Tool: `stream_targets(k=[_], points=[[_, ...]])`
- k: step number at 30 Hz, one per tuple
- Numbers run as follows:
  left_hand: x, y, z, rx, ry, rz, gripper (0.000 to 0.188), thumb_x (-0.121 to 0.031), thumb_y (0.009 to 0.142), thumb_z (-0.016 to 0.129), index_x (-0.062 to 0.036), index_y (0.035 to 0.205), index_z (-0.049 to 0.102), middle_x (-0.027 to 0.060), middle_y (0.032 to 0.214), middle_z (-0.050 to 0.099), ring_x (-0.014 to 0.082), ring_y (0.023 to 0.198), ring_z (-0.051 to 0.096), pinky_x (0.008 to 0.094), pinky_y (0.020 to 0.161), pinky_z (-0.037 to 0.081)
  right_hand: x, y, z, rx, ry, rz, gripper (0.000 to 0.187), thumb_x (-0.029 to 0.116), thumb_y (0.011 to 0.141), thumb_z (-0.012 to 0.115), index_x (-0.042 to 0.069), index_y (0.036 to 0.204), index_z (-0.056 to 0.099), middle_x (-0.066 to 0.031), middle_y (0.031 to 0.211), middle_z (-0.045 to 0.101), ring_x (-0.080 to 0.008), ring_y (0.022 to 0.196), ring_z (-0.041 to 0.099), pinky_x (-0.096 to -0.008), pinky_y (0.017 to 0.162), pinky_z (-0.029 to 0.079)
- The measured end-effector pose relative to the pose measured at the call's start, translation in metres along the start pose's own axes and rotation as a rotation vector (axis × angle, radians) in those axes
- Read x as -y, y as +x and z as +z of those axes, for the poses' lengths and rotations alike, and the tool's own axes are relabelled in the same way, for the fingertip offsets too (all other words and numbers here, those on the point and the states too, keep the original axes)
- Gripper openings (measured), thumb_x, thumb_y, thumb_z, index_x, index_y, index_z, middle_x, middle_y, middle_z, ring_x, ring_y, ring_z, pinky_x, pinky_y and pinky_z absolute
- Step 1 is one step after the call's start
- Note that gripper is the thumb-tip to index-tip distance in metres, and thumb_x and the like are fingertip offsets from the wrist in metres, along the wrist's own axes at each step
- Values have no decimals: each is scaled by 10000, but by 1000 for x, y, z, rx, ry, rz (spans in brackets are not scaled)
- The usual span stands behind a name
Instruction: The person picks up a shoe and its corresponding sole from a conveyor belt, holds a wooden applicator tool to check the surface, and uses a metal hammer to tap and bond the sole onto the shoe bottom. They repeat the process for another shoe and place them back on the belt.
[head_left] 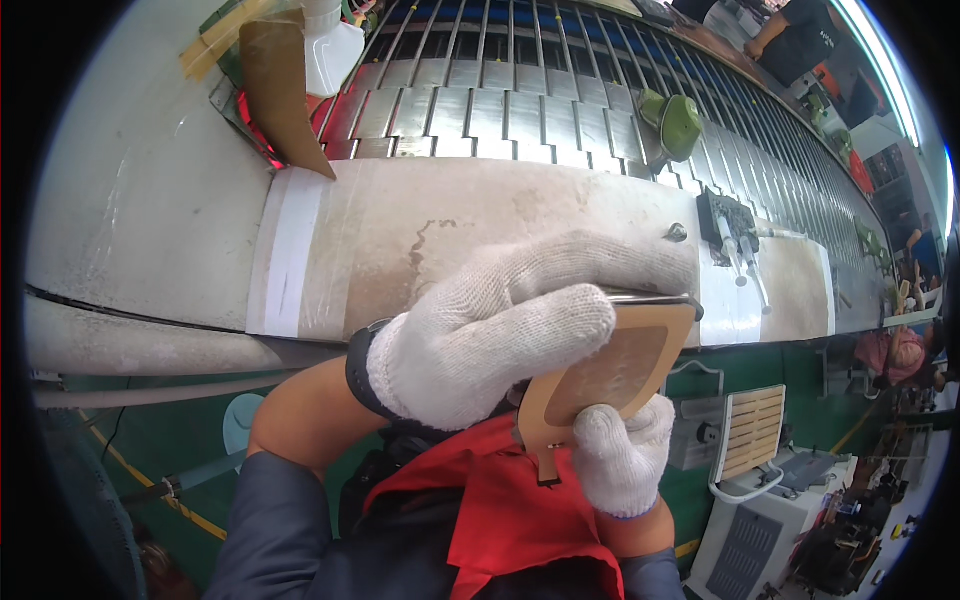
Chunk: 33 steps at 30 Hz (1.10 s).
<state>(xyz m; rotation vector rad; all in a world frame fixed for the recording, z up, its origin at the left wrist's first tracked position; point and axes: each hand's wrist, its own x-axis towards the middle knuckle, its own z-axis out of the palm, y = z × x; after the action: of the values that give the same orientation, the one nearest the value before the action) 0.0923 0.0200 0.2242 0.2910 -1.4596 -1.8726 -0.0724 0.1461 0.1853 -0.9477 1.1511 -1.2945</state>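
Observation:
I hold a flat tan piece [615, 362] with rounded corners, a darker framed middle and a narrow tab at its lower end. My left hand [480, 335], in a white knit glove, reaches across its upper part, with the fingers closed over the far edge. A shiny dark-and-metal rim shows along that edge beneath the fingers. At the lower right edge, my right hand [625, 455], also gloved, pinches the piece with the thumb on its face. The underside of the piece is hidden.
Beyond the worn bench top [540, 205] runs a slatted metal conveyor [470, 115]. A green part [678, 127] lies on the slats. A black block with metal pins [728, 225] sits to the right. A brown curved sheet [280, 95] and white bottle [335, 55] stand far left. Another person [800, 40] is far right.

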Motion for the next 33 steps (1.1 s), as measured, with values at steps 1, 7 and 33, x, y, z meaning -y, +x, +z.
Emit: stream_targets(k=[1, 7, 33], points=[[-1, 0, 2, -25, -4, -48, 698, -449, 1021, 557, 97, 1454, 595, 261, 1431, 670, 342, 1337, 650, 458, 1171, 485, -2, 0, -2, -5, -1, 1, 216, 111, 1001, 665, -55, 1029, 802, -64, 760, 761, -91, 650, 668, -279, 602, 542], [15, 3, -13, -6, -52, 12, 623, -435, 1052, 551, 95, 1360, 658, 287, 1379, 691, 351, 1309, 668, 466, 1139, 513, 0, 2, 2, 6, -47, -66, 174, 103, 996, 701, -42, 968, 795, -58, 761, 760, -107, 656, 683, -288, 596, 543], [39, 52, -29, 118, -248, 163, 747, -573, 1137, 421, 97, 1427, 582, 262, 1417, 660, 322, 1320, 656, 432, 1134, 528, 9, 40, -27, 127, 201, 6, 385, 179, 1021, 671, -126, 1253, 702, -204, 1084, 790, -239, 905, 784, -361, 798, 653]])
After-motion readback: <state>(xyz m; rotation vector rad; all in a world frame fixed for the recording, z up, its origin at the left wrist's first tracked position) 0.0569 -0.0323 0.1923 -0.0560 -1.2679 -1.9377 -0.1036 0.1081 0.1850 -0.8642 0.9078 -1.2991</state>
